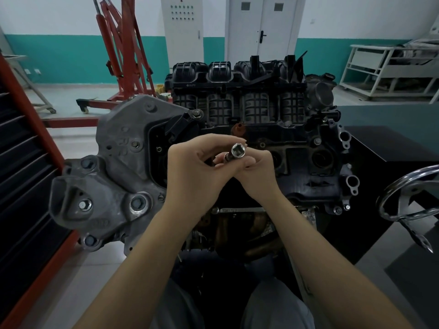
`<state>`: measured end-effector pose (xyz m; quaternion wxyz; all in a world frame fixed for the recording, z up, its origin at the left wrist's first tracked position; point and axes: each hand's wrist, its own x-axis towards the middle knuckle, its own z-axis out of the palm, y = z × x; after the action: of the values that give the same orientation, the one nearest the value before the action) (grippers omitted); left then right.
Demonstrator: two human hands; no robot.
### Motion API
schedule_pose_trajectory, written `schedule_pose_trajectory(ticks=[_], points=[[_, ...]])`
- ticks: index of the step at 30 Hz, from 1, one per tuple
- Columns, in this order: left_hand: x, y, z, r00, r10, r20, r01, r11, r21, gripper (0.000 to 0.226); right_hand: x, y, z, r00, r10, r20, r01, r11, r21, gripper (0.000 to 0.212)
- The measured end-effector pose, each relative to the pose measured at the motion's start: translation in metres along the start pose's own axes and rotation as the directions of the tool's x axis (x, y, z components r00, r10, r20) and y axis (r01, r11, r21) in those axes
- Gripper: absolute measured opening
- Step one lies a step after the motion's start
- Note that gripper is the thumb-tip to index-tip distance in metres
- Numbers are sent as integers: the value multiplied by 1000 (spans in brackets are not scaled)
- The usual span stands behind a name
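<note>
Okay, left hand (197,167) and right hand (257,173) meet, the fingers of both pinched round a chrome socket (238,150). It is cylindrical and shiny, with its square drive hole facing the camera, held above the dark engine (297,148). Black ribbed plastic manifold (237,91) behind, rough grey cast bracket (114,167) to the left. Red drawer cabinet (21,162) closed, contents hidden.

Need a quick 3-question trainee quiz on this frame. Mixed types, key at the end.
1. True or false: the left hand and the right hand both hold the socket over the engine.
2. The red engine hoist stands: A) back left, B) back right, C) on top of the engine.
3. Fill in: the chrome handwheel is on the person's ____ side.
Key: 1 true; 2 A; 3 right.
</note>
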<state>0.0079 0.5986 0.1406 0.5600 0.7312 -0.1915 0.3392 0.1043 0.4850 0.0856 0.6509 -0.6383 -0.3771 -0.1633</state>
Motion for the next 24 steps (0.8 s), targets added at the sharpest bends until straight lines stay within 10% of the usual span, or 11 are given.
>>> schedule_pose_trajectory(ticks=[19, 24], points=[[0, -2, -5, 994, -3, 107, 22, 984, -178, 34, 2, -4, -2, 994, 2, 113, 1, 1000, -21, 20], [-2, 0, -1, 1000, 28, 5, -28, 1000, -2, 36, 0, -1, -1, 999, 39, 38, -41, 998, 52, 17]])
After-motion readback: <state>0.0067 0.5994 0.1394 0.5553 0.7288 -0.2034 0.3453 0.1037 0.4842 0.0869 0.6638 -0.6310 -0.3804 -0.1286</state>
